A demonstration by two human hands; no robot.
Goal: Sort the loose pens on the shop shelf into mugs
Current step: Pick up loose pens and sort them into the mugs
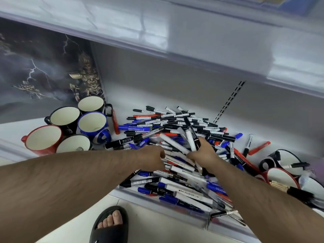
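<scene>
A bundle of pens (191,135) was gripped upright by the right hand (204,153) above the pile (175,123); the left hand (150,157) was curled, its hold unclear.

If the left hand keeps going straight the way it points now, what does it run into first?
Most likely the right hand and the white pens it grips: the left hand points right across the pen pile, close to them. Depth is unclear.

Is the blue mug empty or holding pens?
Empty: the blue mug stands upright, its pale inside bare.
</scene>
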